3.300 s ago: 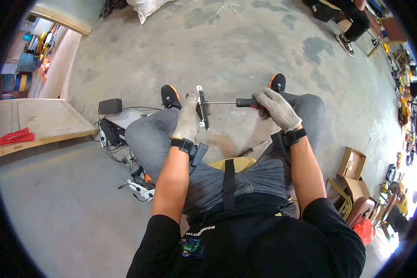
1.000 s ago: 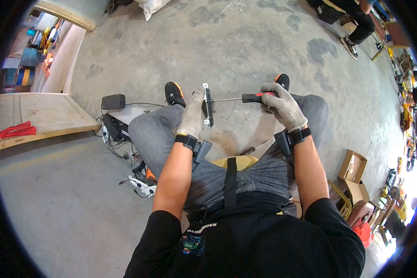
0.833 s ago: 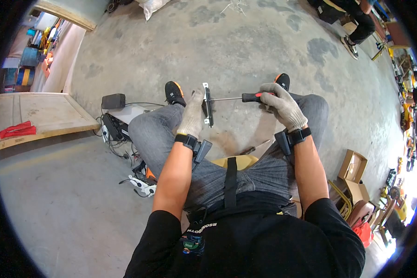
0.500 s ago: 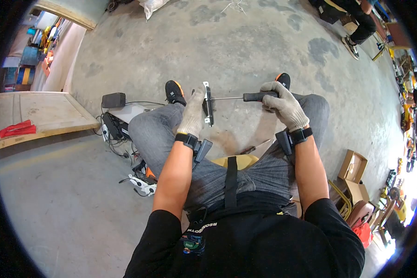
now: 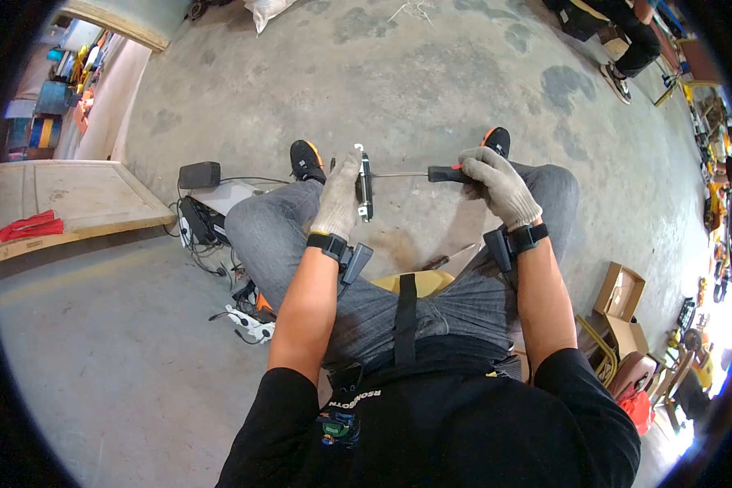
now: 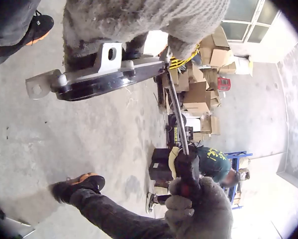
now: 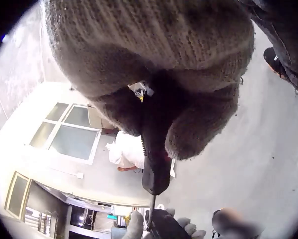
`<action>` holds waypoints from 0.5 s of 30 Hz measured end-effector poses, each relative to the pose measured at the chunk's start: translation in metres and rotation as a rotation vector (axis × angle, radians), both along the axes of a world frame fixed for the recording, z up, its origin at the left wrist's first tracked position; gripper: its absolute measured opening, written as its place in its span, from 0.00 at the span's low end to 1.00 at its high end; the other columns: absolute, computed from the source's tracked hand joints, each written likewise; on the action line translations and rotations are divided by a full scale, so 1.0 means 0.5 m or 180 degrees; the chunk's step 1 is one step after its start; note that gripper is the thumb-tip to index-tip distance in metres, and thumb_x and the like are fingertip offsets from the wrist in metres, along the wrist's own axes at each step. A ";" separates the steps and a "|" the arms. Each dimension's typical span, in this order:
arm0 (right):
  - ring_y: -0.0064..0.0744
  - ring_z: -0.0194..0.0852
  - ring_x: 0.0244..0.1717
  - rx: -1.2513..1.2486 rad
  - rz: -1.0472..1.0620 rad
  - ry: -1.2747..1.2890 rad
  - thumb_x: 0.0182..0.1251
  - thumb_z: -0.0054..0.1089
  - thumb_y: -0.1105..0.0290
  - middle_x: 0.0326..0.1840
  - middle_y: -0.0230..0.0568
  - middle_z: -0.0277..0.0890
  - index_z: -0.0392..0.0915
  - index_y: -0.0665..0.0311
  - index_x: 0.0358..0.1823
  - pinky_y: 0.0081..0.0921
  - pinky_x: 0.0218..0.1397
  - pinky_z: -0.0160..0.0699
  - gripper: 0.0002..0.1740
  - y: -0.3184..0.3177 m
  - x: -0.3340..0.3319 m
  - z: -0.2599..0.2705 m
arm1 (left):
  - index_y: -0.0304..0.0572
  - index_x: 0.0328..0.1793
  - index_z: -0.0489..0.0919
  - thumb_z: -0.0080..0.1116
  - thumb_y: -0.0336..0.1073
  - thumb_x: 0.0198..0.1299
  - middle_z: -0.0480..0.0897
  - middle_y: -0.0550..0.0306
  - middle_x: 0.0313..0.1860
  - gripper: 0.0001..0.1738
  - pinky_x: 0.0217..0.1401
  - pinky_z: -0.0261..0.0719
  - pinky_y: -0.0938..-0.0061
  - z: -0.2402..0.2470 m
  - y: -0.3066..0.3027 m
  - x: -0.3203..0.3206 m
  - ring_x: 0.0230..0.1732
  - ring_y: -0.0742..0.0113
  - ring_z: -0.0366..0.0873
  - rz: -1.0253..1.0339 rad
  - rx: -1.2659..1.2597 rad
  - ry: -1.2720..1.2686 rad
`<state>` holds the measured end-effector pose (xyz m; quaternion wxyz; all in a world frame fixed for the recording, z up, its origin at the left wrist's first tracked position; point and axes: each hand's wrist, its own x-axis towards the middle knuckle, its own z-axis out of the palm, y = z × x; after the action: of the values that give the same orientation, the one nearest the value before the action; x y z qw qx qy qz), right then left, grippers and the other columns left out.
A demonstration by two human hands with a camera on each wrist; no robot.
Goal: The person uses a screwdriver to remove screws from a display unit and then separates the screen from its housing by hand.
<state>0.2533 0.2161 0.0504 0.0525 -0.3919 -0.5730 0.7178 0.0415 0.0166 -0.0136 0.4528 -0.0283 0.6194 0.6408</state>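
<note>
In a knit glove, my left hand (image 5: 338,195) grips a narrow black part with metal tabs (image 5: 365,185), held lengthwise away from my body. The left wrist view shows the part's glossy dark side (image 6: 99,85) and a slotted bracket (image 6: 108,58). My gloved right hand (image 5: 500,187) holds a screwdriver by its black and red handle (image 5: 445,174). The shaft (image 5: 400,174) runs leftward and its tip meets the part's right side; the exact contact is not clear. In the right wrist view, fingers and thumb wrap the dark handle (image 7: 156,169).
Between my legs lies another screwdriver-like tool (image 5: 437,263) near a yellow seat (image 5: 431,282). Cables and a black box (image 5: 199,176) are left of my knee. A wooden panel (image 5: 81,203) with red cloth stands far left, opened cartons (image 5: 618,291) at right. Another person's leg (image 5: 638,49) shows top right.
Since the earliest frame both hands and the part have shifted slightly right in view. Lately, my right fingers have changed their hold on the handle, its red mark turning in and out of sight.
</note>
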 end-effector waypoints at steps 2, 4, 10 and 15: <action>0.24 0.77 0.34 0.0061 0.0026 -0.0066 0.77 0.58 0.58 0.40 0.36 0.78 0.79 0.71 0.55 0.25 0.41 0.80 0.20 0.001 0.000 0.000 | 0.47 0.48 0.80 0.55 0.58 0.76 0.81 0.60 0.35 0.22 0.39 0.83 0.71 -0.004 0.002 -0.001 0.34 0.70 0.81 0.0073 -0.0039 0.0040; 0.24 0.78 0.34 0.0121 0.0043 -0.0137 0.77 0.58 0.59 0.40 0.36 0.78 0.79 0.71 0.55 0.25 0.41 0.81 0.20 0.003 0.001 0.000 | 0.44 0.51 0.82 0.56 0.59 0.75 0.82 0.58 0.38 0.24 0.43 0.82 0.71 -0.034 -0.002 -0.008 0.37 0.69 0.82 0.0020 -0.0216 0.0288; 0.24 0.79 0.33 -0.0069 -0.0192 -0.0131 0.78 0.55 0.57 0.42 0.38 0.78 0.77 0.71 0.59 0.23 0.36 0.83 0.23 0.001 0.003 -0.013 | 0.34 0.72 0.77 0.62 0.58 0.70 0.86 0.49 0.54 0.37 0.60 0.78 0.67 0.023 0.001 0.011 0.55 0.61 0.83 -0.0643 -0.1295 0.1415; 0.21 0.78 0.31 -0.0281 -0.0089 -0.0106 0.83 0.52 0.56 0.41 0.36 0.79 0.76 0.67 0.66 0.21 0.32 0.79 0.23 -0.007 0.000 -0.003 | 0.31 0.66 0.80 0.61 0.59 0.69 0.86 0.47 0.55 0.36 0.61 0.77 0.66 0.021 0.001 0.013 0.56 0.61 0.82 -0.0608 -0.1446 0.1274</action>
<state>0.2534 0.2126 0.0488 0.0357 -0.4137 -0.5360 0.7350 0.0480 0.0169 -0.0029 0.3622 0.0564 0.8233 0.4335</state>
